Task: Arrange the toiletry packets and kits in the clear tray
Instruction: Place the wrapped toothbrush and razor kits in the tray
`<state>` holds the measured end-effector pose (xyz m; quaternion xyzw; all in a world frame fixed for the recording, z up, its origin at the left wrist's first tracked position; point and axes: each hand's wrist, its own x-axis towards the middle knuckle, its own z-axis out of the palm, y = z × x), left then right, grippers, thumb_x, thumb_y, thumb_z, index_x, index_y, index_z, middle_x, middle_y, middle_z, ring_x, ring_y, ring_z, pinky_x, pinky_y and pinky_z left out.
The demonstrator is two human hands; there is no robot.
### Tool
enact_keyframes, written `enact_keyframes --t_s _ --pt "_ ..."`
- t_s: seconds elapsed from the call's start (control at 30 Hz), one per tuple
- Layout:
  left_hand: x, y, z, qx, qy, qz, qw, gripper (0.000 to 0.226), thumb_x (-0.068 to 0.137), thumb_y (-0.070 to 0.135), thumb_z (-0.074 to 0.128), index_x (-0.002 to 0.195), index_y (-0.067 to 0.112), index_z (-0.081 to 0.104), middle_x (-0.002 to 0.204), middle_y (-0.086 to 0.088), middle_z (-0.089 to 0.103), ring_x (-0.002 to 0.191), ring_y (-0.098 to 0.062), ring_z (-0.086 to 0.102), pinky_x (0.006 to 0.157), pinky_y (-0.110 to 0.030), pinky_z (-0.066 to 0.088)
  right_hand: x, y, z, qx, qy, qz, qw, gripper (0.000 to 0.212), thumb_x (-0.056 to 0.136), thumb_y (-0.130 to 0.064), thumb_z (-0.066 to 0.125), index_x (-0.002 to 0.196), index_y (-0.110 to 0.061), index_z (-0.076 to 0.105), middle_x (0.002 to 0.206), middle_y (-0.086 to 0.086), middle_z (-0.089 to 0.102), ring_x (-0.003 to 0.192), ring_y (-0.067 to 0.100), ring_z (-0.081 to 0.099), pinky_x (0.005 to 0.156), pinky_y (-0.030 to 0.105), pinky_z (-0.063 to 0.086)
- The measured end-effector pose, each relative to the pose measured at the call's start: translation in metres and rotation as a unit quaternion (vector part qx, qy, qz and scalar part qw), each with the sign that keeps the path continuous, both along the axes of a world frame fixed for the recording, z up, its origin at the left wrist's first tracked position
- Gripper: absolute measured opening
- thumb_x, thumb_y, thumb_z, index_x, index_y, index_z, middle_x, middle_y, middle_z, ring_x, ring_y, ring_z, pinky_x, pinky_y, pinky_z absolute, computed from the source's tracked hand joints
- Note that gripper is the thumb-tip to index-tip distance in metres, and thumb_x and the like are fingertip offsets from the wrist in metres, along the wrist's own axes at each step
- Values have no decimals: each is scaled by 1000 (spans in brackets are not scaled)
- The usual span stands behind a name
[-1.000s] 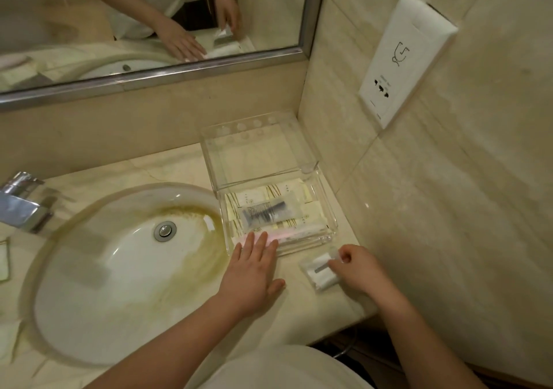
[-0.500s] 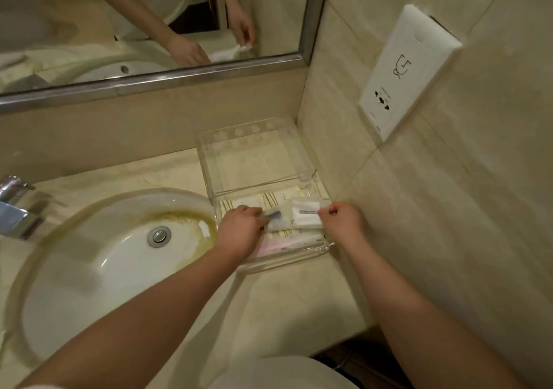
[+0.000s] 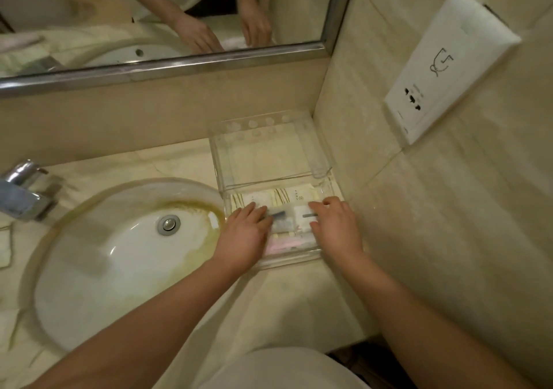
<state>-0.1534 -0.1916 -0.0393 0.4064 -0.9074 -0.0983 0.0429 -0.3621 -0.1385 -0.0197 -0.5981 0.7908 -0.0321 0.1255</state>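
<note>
Beige marble counter [image 3: 281, 299], clear tray [image 3: 291, 260], left hand [image 3: 244, 234] and right hand [image 3: 336, 228] flat on packets [image 3: 300, 222], grips open, print unreadable

Dim yellowish light, soft wide-angle blur

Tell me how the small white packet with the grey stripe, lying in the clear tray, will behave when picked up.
The small white packet with the grey stripe looks thin and flat, so probably light and somewhat floppy. Its wrapper seems smooth, so it may slide over the striped packets beneath it in the clear plastic tray. Being flat, it is unlikely to roll. The right hand rests on it.
</note>
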Motion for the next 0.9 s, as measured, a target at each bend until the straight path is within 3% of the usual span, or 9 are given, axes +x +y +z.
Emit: enact_keyframes --t_s 0.1,0.2,0.33,0.43,0.5,0.63,0.8,0.9 --pt "2 17 2 67 -58 -24 996 56 95 45 38 145 20 39 155 -8 32 144 -33 23 116 -49 18 4 3 -3 16 12 8 1000 39 89 -25 57 128 -25 61 125 8 58 110 27 52 88 37 44" --pt "10 31 8 82 -75 -1 994 64 96 53 27 152 22 20 161 -4 14 148 -28 3 119 -48 4 15 3 4 -17 -2 -7 1000 39 87 -24 60 125 -22 63 124 11 59 109 31 53 88 39 45" --pt "41 55 23 73 56 137 986 56 94 36 44 144 13 38 151 -12 38 142 -33 27 114 -48 22 66 0 14 -80 -62 90 991 40 84 -21 65 123 -14 65 114 18 64 102 38 56 85 43 49" --pt "88 79 28 39 178 275 944 46 87 22 51 130 5 53 131 -17 57 125 -35 49 103 -41 38 120 -1 17 -73 -117 169 976 40 84 -22 68 123 -12 65 112 20 65 103 40 58 86 44 48" --pt "128 98 29 18 220 355 909 43 85 16 51 126 4 57 124 -14 61 117 -31 53 100 -33 37 160 2 16 -56 -143 208 966 41 85 -24 68 125 -13 64 114 20 65 108 39 58 89 43 47" --pt "214 128 27 -19 246 460 853 37 85 8 51 121 8 59 117 -8 63 109 -25 56 95 -34 44 245 14 10 -4 -165 280 946 45 87 -31 66 130 -19 60 123 15 61 115 34 56 93 40 45" --pt "322 170 28 -46 264 552 789 33 86 6 50 117 11 61 113 -7 61 106 -21 55 91 -30 44 359 37 4 52 -185 313 930 47 87 -38 64 132 -26 55 119 5 61 108 25 60 85 36 48" --pt "390 188 22 -64 252 639 724 29 85 9 56 113 12 62 110 -7 61 104 -24 56 88 -37 48 423 50 1 74 -180 323 926 52 85 -45 64 132 -27 53 118 1 62 107 20 60 84 33 48"
